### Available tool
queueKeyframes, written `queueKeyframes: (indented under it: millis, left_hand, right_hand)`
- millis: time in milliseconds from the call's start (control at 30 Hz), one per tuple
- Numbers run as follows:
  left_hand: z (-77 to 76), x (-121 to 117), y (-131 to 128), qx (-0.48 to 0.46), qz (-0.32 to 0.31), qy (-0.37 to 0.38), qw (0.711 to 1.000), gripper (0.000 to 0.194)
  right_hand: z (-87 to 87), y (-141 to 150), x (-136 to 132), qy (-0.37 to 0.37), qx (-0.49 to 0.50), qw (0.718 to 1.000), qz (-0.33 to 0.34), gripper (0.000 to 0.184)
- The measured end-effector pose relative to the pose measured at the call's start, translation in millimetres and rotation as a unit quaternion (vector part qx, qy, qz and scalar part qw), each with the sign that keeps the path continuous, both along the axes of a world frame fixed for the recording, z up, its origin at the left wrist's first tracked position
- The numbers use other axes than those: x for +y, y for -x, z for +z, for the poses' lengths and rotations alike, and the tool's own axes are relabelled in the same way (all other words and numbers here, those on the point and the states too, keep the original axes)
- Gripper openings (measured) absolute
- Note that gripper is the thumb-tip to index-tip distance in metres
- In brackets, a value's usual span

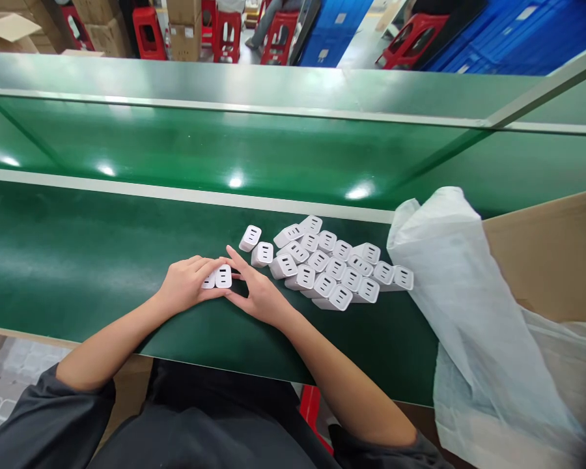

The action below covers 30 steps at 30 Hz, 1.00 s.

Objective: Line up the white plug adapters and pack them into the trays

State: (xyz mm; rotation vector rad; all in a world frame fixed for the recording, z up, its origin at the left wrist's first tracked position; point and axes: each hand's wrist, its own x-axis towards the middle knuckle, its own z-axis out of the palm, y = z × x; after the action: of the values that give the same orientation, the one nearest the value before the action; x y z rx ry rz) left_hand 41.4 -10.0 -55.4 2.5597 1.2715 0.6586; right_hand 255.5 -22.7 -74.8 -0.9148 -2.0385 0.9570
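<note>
Two white USB wall chargers stand side by side between my hands, port faces up. My left hand [188,281] curls around the pair from the left and partly covers the left charger [208,281]. At the right charger [223,276], my right hand [261,293] has its thumb at the near edge and fingers at the far edge, with the index finger raised away. Just beyond my right hand are two loose chargers, one farther back [251,238] and one nearer [262,254]. A cluster of several more chargers [336,268] stands close together to the right.
The green work surface [78,260] has a pale strip [176,191] along its back. At the right, a translucent plastic liner [469,293] hangs from a cardboard box [557,254]. Trays [24,361] sit low at the left. Red stools [149,32] and blue crates [334,29] stand beyond.
</note>
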Motion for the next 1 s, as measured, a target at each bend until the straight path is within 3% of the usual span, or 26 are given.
queueKeyframes:
  millis: [133,200,267,367,400,433,500,633,700,800,867,1000]
  left_hand:
    - [8.3,1,4,-0.120,0.068,0.071,0.988,0.056]
    - [11.8,1,3,-0.203,0.112,0.157,0.960,0.059]
    - [12.8,2,1,-0.328,0.160,0.276,0.889,0.062]
    - [10.3,2,-5,-0.502,0.210,0.414,0.730,0.068]
    - [9.1,1,-7,-0.532,0.216,0.438,0.692,0.070]
    - [8.1,0,-10,-0.547,0.215,0.457,0.668,0.070]
    - [6.2,-4,-14,-0.552,0.197,0.488,0.647,0.069]
    - [0.7,-5,-22,-0.528,0.143,0.538,0.641,0.057]
    - [-2.5,-5,-24,-0.512,0.125,0.540,0.656,0.054]
    - [-1.7,-17,-14,-0.452,0.073,0.466,0.757,0.047]
    - [4.3,-40,5,-0.415,0.058,0.383,0.823,0.044]
    - [18.0,-117,59,-0.366,0.071,0.240,0.896,0.043]
  right_hand:
    - [9.2,-2,1,-0.070,0.007,0.997,-0.028,0.073]
    - [12.9,-2,-1,-0.106,0.019,0.992,-0.065,0.061]
    - [15.2,-1,-3,-0.144,0.019,0.985,-0.093,0.049]
    - [15.6,5,-8,-0.188,-0.021,0.977,-0.093,0.047]
    - [14.9,7,-10,-0.195,-0.035,0.976,-0.092,0.050]
    - [14.1,10,-12,-0.201,-0.048,0.974,-0.093,0.053]
    - [12.6,15,-14,-0.216,-0.071,0.968,-0.104,0.054]
    - [14.9,20,-13,-0.241,-0.128,0.953,-0.129,0.038]
    - [18.7,18,-11,-0.242,-0.160,0.950,-0.116,0.036]
    - [24.4,13,-14,-0.262,-0.122,0.953,-0.087,0.047]
    - [26.8,11,-19,-0.251,-0.080,0.963,-0.065,0.058]
    - [27.7,13,-21,-0.208,-0.108,0.971,0.037,0.073]
